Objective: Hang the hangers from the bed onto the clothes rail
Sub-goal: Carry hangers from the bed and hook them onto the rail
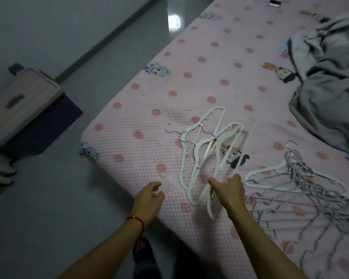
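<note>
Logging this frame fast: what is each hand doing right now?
Left hand: fingers loosely curled, holding nothing.
Right hand: fingers over the white hangers; whether it grips them cannot be told.
</note>
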`<state>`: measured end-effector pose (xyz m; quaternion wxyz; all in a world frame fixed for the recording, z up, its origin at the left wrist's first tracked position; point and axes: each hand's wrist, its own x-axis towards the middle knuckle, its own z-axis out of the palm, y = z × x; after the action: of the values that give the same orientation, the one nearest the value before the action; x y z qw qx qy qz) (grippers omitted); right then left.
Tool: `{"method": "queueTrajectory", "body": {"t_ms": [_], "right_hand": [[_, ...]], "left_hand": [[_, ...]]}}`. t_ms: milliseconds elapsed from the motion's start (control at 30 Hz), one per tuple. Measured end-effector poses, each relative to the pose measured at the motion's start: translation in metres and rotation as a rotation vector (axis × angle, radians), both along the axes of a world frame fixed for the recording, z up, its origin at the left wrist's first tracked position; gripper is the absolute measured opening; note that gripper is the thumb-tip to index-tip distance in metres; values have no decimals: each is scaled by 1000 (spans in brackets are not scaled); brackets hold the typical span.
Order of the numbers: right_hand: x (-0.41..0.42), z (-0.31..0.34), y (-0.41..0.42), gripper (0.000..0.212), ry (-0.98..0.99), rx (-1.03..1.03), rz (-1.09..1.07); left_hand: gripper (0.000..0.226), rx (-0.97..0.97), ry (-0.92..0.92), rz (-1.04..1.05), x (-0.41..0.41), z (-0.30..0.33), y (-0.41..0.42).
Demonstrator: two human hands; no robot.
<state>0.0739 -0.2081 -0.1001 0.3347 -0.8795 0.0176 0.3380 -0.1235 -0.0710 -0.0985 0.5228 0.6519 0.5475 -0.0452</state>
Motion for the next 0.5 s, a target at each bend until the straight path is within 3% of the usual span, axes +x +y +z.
{"method": "queueTrajectory", "body": {"t_ms": [133, 333, 500], "right_hand": [[-27, 47, 16, 49, 92, 164, 277], [-100, 123, 83, 21, 314, 416, 722], [-186, 176, 123, 34, 438, 520, 1062]], "left_hand": [[16, -59, -167, 84, -2, 43, 3], [31, -98, -468, 375, -41, 128, 28], [32, -64, -645, 642, -139, 188, 39]]}}
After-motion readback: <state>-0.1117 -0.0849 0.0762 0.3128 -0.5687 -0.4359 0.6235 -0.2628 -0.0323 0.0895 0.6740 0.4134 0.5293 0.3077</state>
